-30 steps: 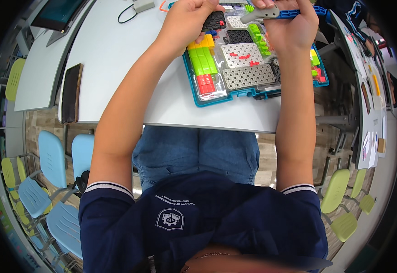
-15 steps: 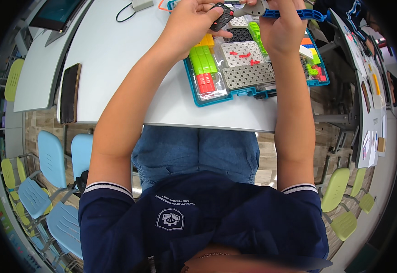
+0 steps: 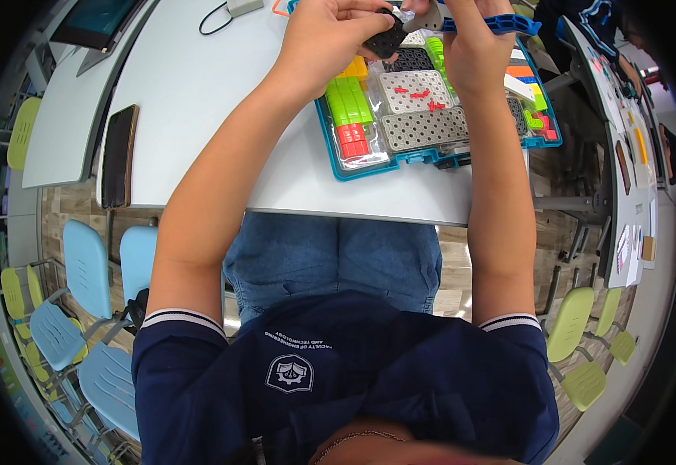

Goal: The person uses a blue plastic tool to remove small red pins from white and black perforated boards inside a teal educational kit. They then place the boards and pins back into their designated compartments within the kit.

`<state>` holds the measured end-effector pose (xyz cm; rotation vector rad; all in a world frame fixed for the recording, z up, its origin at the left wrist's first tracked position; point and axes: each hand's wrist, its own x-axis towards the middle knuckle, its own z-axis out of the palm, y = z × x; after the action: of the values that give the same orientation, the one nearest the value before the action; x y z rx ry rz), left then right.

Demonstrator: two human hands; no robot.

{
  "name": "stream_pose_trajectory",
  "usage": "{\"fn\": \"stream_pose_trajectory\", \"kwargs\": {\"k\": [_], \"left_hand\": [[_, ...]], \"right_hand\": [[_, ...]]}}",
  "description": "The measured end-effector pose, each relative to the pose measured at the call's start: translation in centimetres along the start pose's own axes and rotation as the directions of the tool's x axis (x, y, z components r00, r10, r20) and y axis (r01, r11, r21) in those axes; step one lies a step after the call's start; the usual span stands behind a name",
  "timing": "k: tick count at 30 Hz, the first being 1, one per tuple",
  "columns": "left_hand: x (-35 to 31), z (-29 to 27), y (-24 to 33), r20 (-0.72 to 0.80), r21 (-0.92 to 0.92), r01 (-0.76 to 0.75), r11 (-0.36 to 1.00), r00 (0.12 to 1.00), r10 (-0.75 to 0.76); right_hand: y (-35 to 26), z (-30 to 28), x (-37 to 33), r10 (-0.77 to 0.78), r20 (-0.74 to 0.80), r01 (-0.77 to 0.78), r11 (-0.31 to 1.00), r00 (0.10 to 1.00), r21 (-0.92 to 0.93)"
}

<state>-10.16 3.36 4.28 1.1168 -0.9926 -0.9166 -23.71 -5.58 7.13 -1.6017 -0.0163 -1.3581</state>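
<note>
At the top of the view, my left hand [image 3: 324, 48] pinches a small black perforated plate [image 3: 386, 40] between thumb and fingers. My right hand [image 3: 477, 60] is closed around a plier-like tool [image 3: 513, 25] with blue handles and a grey head. The tool's grey tip meets the plate's right edge; whether it grips anything there I cannot tell. Beneath both hands lies an open teal-edged case [image 3: 369, 172] of building parts. Several red pegs [image 3: 419, 94] rest on a light grey perforated plate [image 3: 394, 81] in it.
Lime green blocks [image 3: 346, 101] and red blocks [image 3: 352, 141] fill the case's left side. A phone [image 3: 119, 157] lies on the white table [image 3: 198, 85] at the left. A grey box with a black cable [image 3: 215, 22] is farther back. Blue chairs [image 3: 86, 256] stand at the left.
The black plate has turned and shifted slightly right and down, and the red bits on it are out of sight. The tool has drawn a little left, its grey tip now against the plate.
</note>
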Motion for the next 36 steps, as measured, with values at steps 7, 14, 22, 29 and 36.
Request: {"fn": "stream_pose_trajectory", "kwargs": {"k": [7, 14, 22, 29, 36], "left_hand": [[-0.1, 0.0, 0.0, 0.035, 0.023, -0.013, 1.0, 0.999, 0.013], [-0.6, 0.6, 0.5, 0.176, 0.096, 0.024, 0.995, 0.984, -0.041], [-0.7, 0.4, 1.0, 0.18, 0.118, 0.047, 0.992, 0.981, -0.068], [-0.9, 0.5, 1.2, 0.154, 0.13, 0.032, 0.991, 0.987, -0.052], [0.8, -1.9, 1.8, -0.139, 0.296, -0.136, 0.946, 0.973, 0.184]], "right_hand": [[-0.8, 0.1, -0.1, 0.221, -0.049, -0.189, 0.914, 0.974, 0.358], [-1.1, -1.4, 0.6, 0.241, -0.175, -0.182, 0.937, 0.955, 0.297], [-1.4, -1.2, 0.3, 0.266, -0.143, -0.218, 0.934, 0.953, 0.284], [-2.3, -0.2, 0.3, 0.205, -0.04, -0.151, 0.825, 0.978, 0.545], [-7.4, -4.9, 2.1, 0.019, -0.242, 0.029, 0.981, 0.97, 0.191]]}}
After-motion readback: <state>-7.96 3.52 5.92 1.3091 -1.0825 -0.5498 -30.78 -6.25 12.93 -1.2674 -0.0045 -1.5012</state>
